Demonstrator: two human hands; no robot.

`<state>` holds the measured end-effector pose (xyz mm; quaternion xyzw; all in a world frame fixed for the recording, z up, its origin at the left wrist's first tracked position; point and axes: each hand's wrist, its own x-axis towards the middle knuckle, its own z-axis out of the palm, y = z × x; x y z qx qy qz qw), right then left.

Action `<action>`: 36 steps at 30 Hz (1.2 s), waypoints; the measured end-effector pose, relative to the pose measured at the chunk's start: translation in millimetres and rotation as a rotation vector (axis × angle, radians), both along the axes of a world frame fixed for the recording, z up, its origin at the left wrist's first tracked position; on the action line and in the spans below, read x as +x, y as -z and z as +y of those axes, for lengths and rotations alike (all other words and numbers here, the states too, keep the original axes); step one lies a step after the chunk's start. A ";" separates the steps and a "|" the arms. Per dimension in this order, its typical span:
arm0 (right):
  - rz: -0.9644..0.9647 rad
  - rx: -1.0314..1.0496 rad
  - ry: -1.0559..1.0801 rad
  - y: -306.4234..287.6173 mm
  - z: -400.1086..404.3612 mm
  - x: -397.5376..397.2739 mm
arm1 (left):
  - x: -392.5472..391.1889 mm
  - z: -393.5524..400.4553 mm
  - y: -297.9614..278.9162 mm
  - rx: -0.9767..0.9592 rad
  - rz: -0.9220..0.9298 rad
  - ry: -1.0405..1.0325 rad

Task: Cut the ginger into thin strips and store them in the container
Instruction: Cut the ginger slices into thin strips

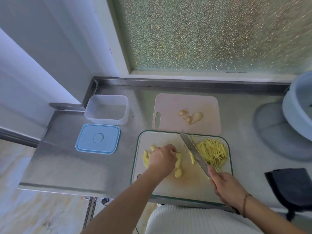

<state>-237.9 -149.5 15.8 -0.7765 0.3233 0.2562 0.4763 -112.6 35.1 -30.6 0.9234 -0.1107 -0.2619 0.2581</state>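
While peeled ginger [178, 163] lies mid-board, I note the left hand [162, 157] curled on it — right hand [226, 186] gripping the knife [194, 151]. Strips [211, 151] heaped right; open container [108, 109] far left, blue lid [98, 139] just nearer.

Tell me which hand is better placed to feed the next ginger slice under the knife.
Left. The left hand already rests on the ginger slices beside the blade, while the right hand grips the knife and isn't free.
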 end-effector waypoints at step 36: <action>-0.044 -0.022 -0.026 7.2 -0.1 -5.4 | 15.7 62.0 3.3 -0.250 -0.731 -0.068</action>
